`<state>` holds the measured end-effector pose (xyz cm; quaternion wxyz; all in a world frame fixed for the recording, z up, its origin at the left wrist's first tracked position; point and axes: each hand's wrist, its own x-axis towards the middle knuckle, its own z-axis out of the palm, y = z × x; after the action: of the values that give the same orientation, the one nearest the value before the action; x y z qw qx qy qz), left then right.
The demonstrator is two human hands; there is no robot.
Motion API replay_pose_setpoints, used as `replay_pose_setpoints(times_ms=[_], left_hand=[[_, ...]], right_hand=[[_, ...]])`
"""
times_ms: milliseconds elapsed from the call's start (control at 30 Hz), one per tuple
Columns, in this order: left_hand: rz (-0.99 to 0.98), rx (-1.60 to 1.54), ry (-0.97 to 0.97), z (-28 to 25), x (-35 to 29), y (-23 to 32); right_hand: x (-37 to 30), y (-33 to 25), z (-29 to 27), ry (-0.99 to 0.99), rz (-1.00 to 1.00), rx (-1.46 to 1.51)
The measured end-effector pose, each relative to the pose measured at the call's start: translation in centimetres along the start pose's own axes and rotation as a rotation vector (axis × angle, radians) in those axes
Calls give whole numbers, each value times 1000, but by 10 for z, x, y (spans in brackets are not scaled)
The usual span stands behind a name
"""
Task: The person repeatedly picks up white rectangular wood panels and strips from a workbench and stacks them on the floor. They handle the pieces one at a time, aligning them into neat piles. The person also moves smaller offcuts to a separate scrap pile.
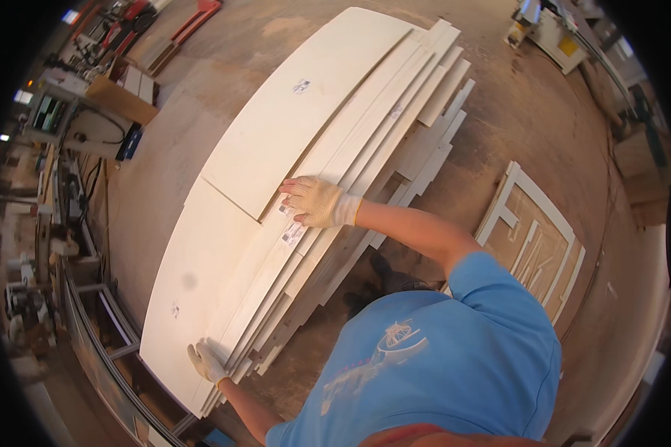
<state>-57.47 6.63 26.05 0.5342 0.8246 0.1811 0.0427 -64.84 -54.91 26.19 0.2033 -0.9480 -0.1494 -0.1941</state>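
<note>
- The blue shirt of the person fills the near side, beside the stack of boards.
- The gloved left hand rests on the near edge of the large lower board, toward the stack's lower-left end. Its fingers are extended, not clamped around anything.
- The gloved right hand lies farther along, palm down, fingers spread and gripping nothing. Its fingertips are at the long edge of the top board; how hard they press, I cannot tell. Printed labels lie just beside it.
- Both hands are on the stack of white boards, which stands in front of the person, layers stepped and uneven on the near side. What supports it is hidden.
- The large boards look stiff and, for their breadth, probably heavy and awkward for one hand. Their smooth faces may slide over each other; corners could chip. The long near edge, held with the hands well apart, seems the best hold, with fingers under an overhang.
- Right of the stack, a white-framed panel carries loose strips.
- Beyond, across the brown floor, stand a machine with a screen and red equipment.
</note>
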Motion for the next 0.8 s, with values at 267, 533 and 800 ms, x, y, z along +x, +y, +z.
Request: replay_pose_setpoints(times_ms=[267,533,800], left_hand=[[186,90,-187,204,-85,122],[336,575,-32,426,-131,218],[-223,437,162,447,-122,269]], right_hand=[[20,252,-135,244,286,-227],[17,575,-221,-198,948,-590],[3,595,-207,-99,870,-596]])
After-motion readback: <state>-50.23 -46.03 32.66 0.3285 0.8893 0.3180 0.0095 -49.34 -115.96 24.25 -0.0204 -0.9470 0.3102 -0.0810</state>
